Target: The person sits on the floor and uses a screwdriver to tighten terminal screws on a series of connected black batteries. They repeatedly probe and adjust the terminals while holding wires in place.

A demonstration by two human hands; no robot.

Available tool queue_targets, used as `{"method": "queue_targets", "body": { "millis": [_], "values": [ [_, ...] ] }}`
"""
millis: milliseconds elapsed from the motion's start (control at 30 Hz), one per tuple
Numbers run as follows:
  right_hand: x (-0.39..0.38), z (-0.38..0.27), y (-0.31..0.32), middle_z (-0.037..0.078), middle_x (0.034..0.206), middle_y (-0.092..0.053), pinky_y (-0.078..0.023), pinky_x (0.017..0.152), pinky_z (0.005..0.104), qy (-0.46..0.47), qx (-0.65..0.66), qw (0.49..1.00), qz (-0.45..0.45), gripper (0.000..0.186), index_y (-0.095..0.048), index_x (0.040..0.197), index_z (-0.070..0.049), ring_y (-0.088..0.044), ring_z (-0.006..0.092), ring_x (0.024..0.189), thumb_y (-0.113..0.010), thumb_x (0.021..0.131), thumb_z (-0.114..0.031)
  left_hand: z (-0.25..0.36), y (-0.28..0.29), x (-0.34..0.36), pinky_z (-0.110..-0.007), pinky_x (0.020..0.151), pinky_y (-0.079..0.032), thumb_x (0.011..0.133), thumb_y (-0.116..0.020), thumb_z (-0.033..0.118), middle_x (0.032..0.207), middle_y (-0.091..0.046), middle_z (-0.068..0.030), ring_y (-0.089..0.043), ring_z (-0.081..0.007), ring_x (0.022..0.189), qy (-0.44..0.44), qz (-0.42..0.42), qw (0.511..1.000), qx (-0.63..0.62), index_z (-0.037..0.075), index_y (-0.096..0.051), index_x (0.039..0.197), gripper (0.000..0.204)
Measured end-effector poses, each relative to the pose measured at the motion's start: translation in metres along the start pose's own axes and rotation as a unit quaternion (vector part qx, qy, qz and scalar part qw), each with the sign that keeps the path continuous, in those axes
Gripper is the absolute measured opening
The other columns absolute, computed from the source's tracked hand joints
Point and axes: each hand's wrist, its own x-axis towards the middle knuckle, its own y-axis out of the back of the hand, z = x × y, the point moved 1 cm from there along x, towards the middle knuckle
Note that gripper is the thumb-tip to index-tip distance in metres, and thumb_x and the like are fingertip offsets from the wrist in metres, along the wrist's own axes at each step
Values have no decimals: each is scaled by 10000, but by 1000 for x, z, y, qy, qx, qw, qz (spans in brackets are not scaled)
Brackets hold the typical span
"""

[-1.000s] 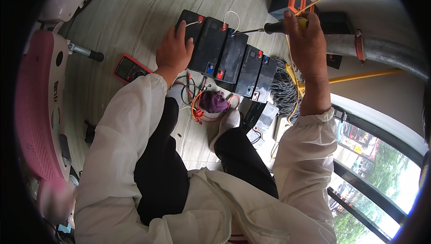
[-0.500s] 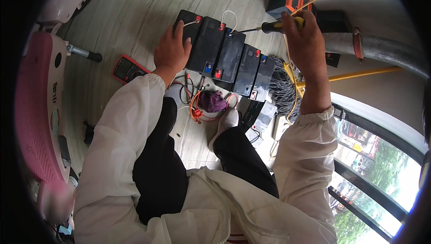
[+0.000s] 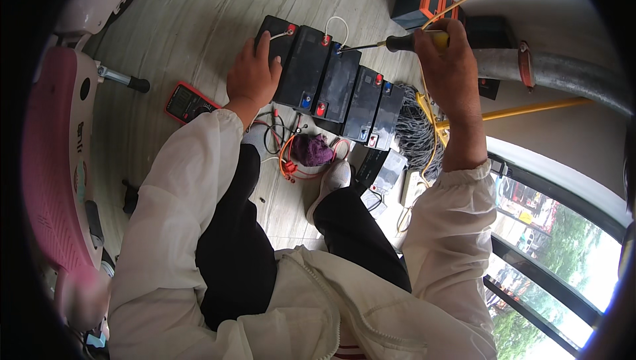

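Observation:
Several black batteries (image 3: 301, 68) lie in a staggered row on the floor, with red and blue terminals. My left hand (image 3: 253, 75) rests on the leftmost battery (image 3: 285, 52), fingers spread, beside a short white wire on its red terminal. My right hand (image 3: 447, 68) grips a screwdriver (image 3: 397, 43) with a black-and-yellow handle, its shaft reaching left to the blue terminal (image 3: 338, 48) of a middle battery. A looped white wire (image 3: 336, 18) runs between that terminal and the red one beside it.
A red multimeter (image 3: 182, 101), tangled leads (image 3: 288, 168) and purple cloth (image 3: 311, 150) lie near my feet. A pink scooter (image 3: 59, 148) stands left. At right are a grey mop head (image 3: 414, 141), yellow pole (image 3: 536, 108), metal pipe (image 3: 563, 71), orange-black box (image 3: 417, 2) and glass door (image 3: 556, 240).
My right hand and the screwdriver handle have shifted slightly left and turned a little, the tip staying at the same terminal. My left hand stays on the battery.

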Motion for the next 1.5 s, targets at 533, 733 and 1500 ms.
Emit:
{"method": "queue_targets", "body": {
  "millis": [533,733,1500],
  "values": [
    [-1,3,-5,192,869,-707,-581,727,391,84,53,995,25,365,-546,1127,-25,-737,290,814,-671,981,-335,-1,-1,0,-529,893,-529,973,-590,337,1386,-510,-178,-576,-408,1179,-5,6,1000,-11,165,-397,1496,583],
    [2,-10,0,226,920,-702,-593,735,402,-33,-4,999,-20,328,-525,1148,-17,-739,307,802,-669,966,-250,-1,-1,0,-515,879,-538,964,-589,354,1338,-514,-156,-582,-375,1164,-9,13,1000,10,159,-403,1488,590],
    [5,4,-7,208,931,-708,-578,777,398,21,50,998,27,364,-548,1149,-14,-735,314,821,-660,971,-311,-1,-2,0,-503,874,-551,964,-590,353,1348,-512,-155,-583,-372,1162,-8,5,1000,6,156,-396,1496,600]
  ]
}}
